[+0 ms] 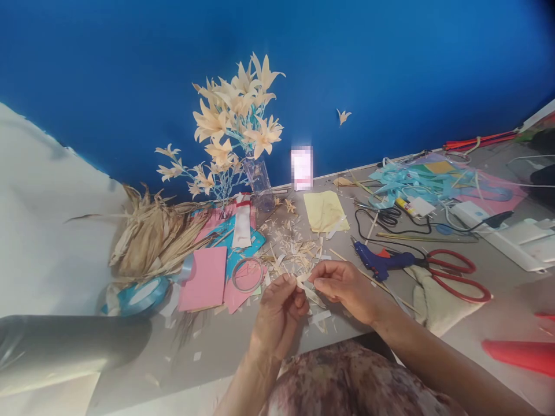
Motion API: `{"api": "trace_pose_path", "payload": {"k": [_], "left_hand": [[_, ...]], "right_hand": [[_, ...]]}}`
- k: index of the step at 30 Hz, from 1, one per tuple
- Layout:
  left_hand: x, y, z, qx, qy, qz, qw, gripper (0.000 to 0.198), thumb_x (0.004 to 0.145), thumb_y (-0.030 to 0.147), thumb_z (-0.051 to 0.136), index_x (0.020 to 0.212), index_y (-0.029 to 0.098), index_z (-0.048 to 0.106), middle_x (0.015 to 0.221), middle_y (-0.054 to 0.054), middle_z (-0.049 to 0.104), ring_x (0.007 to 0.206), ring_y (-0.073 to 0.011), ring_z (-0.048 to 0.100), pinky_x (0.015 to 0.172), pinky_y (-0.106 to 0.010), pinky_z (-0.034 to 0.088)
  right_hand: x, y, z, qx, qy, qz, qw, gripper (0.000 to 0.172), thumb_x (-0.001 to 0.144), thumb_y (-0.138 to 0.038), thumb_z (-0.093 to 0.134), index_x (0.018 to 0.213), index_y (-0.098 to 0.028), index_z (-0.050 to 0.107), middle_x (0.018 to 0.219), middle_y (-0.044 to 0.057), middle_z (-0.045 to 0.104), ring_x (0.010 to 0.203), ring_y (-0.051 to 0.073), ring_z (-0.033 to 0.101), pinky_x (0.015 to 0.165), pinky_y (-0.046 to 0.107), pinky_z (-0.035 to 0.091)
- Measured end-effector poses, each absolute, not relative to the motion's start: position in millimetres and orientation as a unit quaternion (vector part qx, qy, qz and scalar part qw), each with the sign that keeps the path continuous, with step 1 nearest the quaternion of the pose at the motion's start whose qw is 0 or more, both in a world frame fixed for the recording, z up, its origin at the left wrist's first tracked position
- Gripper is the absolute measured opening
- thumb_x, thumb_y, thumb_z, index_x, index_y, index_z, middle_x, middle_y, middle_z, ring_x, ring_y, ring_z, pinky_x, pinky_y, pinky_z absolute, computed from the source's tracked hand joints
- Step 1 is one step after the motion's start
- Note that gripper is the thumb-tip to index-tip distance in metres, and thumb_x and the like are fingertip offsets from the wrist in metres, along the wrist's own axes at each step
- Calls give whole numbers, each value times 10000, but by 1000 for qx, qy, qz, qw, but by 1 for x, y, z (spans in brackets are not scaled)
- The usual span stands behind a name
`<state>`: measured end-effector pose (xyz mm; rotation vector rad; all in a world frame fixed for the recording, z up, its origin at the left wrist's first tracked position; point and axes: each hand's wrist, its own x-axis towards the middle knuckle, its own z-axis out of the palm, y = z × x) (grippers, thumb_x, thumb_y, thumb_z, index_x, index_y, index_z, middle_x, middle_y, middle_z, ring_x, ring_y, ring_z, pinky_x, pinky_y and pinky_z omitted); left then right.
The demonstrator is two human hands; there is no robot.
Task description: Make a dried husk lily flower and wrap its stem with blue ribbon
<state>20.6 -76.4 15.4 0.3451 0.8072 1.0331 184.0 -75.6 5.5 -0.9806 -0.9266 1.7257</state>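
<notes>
My left hand and my right hand meet just above the table's near edge, both pinching a small pale strip of dried leaf between fingertips. Just beyond my hands lies a scatter of pale leaf trimmings. A blue glue gun and red-handled scissors lie to the right of my right hand.
A clear vase of cream leaf flowers stands against the blue wall. Dried husks, blue tape, pink paper and a ring lie left. A yellow sheet, blue scraps, a white power strip and a cloth lie right.
</notes>
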Motion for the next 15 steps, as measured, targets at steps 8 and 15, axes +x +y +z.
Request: {"api": "trace_pose_path", "payload": {"k": [8, 15], "left_hand": [[24, -78, 18, 187, 397, 461, 771, 313, 676, 308, 865, 687, 148, 596, 617, 11, 592, 540, -80, 505, 514, -195, 415], [21, -78, 16, 251, 417, 467, 738, 258, 746, 329, 807, 711, 155, 620, 664, -4, 628, 579, -101, 556, 541, -210, 440]], "right_hand": [[182, -74, 4, -385, -345, 709, 481, 291, 783, -383, 798, 725, -162, 617, 543, -75, 416, 491, 62, 261, 491, 256, 166], [192, -71, 12, -443, -416, 666, 432, 279, 778, -400, 747, 703, -162, 622, 537, -63, 420, 500, 77, 292, 495, 265, 175]]}}
